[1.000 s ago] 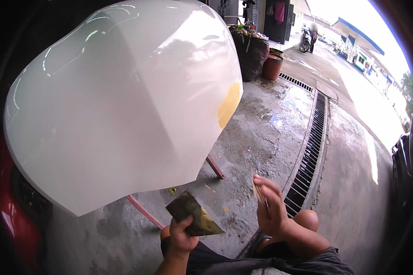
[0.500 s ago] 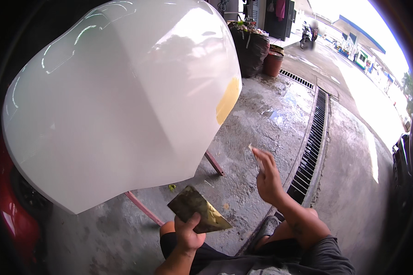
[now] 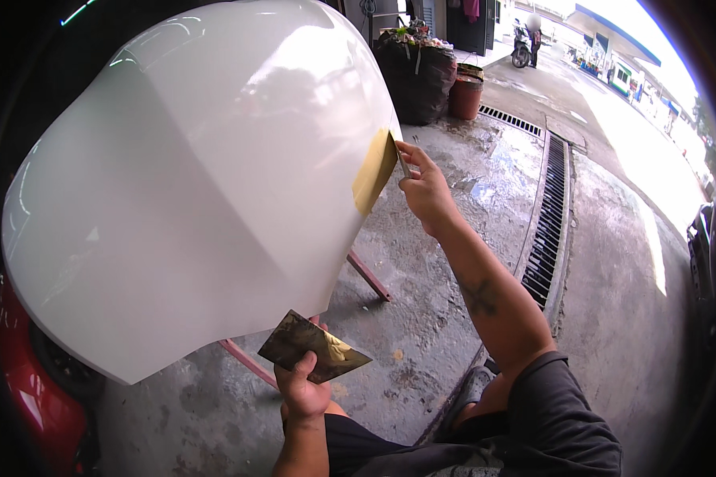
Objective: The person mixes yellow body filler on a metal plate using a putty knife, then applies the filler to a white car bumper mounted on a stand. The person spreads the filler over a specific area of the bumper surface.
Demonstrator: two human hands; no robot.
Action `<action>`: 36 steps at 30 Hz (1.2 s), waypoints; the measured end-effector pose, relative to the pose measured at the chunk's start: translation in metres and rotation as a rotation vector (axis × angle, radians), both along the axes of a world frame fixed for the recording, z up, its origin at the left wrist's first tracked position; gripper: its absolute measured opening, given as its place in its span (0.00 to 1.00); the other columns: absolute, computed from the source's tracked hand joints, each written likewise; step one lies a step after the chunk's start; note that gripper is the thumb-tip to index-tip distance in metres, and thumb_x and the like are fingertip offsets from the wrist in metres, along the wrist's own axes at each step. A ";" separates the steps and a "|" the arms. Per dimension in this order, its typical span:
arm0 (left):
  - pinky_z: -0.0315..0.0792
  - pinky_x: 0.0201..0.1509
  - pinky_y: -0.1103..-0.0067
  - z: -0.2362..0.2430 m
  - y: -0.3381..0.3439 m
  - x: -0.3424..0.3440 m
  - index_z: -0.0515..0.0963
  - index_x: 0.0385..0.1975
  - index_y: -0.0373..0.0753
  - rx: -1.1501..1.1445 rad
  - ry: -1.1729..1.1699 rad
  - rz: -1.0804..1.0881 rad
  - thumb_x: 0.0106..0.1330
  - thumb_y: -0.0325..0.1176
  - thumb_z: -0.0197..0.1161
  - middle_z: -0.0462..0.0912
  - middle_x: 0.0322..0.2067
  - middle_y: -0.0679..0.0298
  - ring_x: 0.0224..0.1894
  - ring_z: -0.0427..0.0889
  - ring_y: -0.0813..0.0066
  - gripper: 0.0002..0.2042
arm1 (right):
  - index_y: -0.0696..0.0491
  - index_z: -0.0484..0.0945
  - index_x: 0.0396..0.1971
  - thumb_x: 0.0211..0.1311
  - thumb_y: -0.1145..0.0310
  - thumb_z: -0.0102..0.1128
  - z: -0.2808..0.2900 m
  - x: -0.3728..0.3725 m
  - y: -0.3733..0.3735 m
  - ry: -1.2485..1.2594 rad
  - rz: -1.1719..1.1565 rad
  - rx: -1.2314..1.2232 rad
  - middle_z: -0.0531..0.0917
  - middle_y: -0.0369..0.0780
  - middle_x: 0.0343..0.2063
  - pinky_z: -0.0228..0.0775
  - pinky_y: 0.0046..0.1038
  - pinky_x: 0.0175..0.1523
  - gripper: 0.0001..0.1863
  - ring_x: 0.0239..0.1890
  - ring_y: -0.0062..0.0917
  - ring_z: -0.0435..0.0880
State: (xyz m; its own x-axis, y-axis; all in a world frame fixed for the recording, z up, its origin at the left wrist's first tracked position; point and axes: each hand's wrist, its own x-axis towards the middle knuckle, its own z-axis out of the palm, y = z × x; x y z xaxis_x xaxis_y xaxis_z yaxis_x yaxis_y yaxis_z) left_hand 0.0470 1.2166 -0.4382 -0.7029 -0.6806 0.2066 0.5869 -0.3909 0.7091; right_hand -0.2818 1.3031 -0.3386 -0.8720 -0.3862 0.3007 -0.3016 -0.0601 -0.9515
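Note:
A white car hood point(image 3: 175, 207) fills the left and middle, with a patch of yellow filler point(image 3: 369, 176) along its right edge. My right hand point(image 3: 429, 192) is closed on a thin putty spreader point(image 3: 403, 164), whose blade lies against that patch. Low in the middle, my left hand point(image 3: 302, 391) grips a dark, flat mixing board point(image 3: 288, 340) from below, thumb on top. A smear of yellow putty point(image 3: 334, 348) covers the board's right side. The fingers beneath the board are mostly hidden.
Reddish stand legs point(image 3: 367, 275) show under the hood. A red car point(image 3: 36, 381) sits at the lower left. Beyond the hood are a full black garbage bag point(image 3: 415, 79) and a red bucket point(image 3: 465, 97). A drain grate point(image 3: 546, 230) runs along the floor at right.
My right hand has reached forward and left, bringing the spreader from over the floor onto the yellow patch. The board in my left hand has shifted slightly left and up.

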 end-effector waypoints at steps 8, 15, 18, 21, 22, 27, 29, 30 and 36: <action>0.60 0.81 0.58 0.002 0.004 -0.002 0.65 0.72 0.30 -0.006 0.034 -0.030 0.61 0.26 0.64 0.72 0.69 0.50 0.76 0.68 0.47 0.35 | 0.45 0.73 0.71 0.60 0.85 0.57 -0.020 0.045 -0.004 0.192 -0.081 0.090 0.76 0.40 0.64 0.72 0.33 0.67 0.37 0.62 0.33 0.77; 0.59 0.82 0.58 -0.002 0.000 0.002 0.65 0.72 0.30 0.003 0.029 -0.060 0.60 0.26 0.64 0.72 0.70 0.51 0.76 0.67 0.49 0.36 | 0.48 0.72 0.70 0.57 0.86 0.57 -0.030 0.090 -0.004 0.318 -0.098 0.097 0.74 0.45 0.63 0.66 0.37 0.74 0.38 0.67 0.38 0.75; 0.59 0.82 0.58 -0.001 -0.001 0.002 0.65 0.72 0.30 0.010 0.031 -0.069 0.60 0.25 0.65 0.72 0.70 0.51 0.76 0.68 0.50 0.36 | 0.49 0.73 0.69 0.57 0.86 0.57 -0.032 0.109 -0.006 0.325 -0.090 0.086 0.74 0.46 0.63 0.64 0.37 0.75 0.37 0.69 0.40 0.73; 0.58 0.83 0.57 -0.001 0.000 0.001 0.65 0.72 0.30 0.017 0.040 -0.075 0.60 0.25 0.65 0.72 0.70 0.51 0.76 0.68 0.50 0.36 | 0.48 0.73 0.69 0.59 0.84 0.64 -0.041 0.119 -0.011 0.368 -0.127 0.076 0.74 0.48 0.63 0.67 0.41 0.72 0.36 0.67 0.46 0.74; 0.58 0.83 0.57 -0.001 -0.001 0.000 0.65 0.72 0.30 0.019 0.043 -0.077 0.60 0.24 0.65 0.72 0.69 0.51 0.76 0.68 0.50 0.36 | 0.48 0.73 0.69 0.60 0.81 0.65 -0.043 0.123 -0.011 0.359 -0.134 0.096 0.75 0.47 0.63 0.68 0.41 0.72 0.35 0.66 0.46 0.74; 0.60 0.81 0.57 -0.004 -0.007 0.004 0.67 0.70 0.31 -0.031 0.039 -0.089 0.62 0.27 0.63 0.74 0.68 0.52 0.75 0.69 0.48 0.33 | 0.48 0.73 0.69 0.69 0.81 0.60 -0.054 0.144 0.018 0.205 0.076 0.079 0.75 0.45 0.63 0.69 0.37 0.69 0.29 0.68 0.41 0.74; 0.64 0.79 0.59 -0.011 -0.012 0.015 0.68 0.69 0.31 -0.047 0.005 -0.075 0.63 0.28 0.63 0.75 0.66 0.52 0.73 0.72 0.50 0.31 | 0.48 0.71 0.71 0.73 0.81 0.56 -0.063 0.155 0.052 0.092 0.172 0.105 0.74 0.44 0.64 0.70 0.35 0.67 0.28 0.70 0.36 0.73; 0.65 0.78 0.60 -0.015 -0.011 0.020 0.69 0.69 0.32 -0.042 -0.017 -0.065 0.63 0.29 0.63 0.77 0.65 0.52 0.71 0.73 0.52 0.31 | 0.48 0.69 0.72 0.75 0.82 0.53 -0.068 0.161 0.073 0.051 0.188 0.117 0.73 0.43 0.65 0.71 0.33 0.66 0.28 0.71 0.34 0.72; 0.76 0.70 0.61 -0.085 0.038 0.037 0.71 0.67 0.32 0.927 -0.001 -0.762 0.79 0.31 0.54 0.83 0.59 0.55 0.61 0.84 0.59 0.20 | 0.35 0.71 0.69 0.64 0.80 0.65 -0.091 0.225 0.146 0.898 0.363 0.094 0.69 0.53 0.67 0.68 0.58 0.69 0.36 0.70 0.58 0.70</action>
State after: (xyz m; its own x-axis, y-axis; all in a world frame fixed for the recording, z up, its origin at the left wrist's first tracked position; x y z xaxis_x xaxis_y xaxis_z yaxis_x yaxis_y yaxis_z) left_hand 0.0843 1.2543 -0.5235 -0.9895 0.0211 -0.1431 -0.0177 -0.9995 -0.0249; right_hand -0.0572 1.4495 -0.4299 -0.1563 -0.6425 0.7501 -0.8955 -0.2283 -0.3821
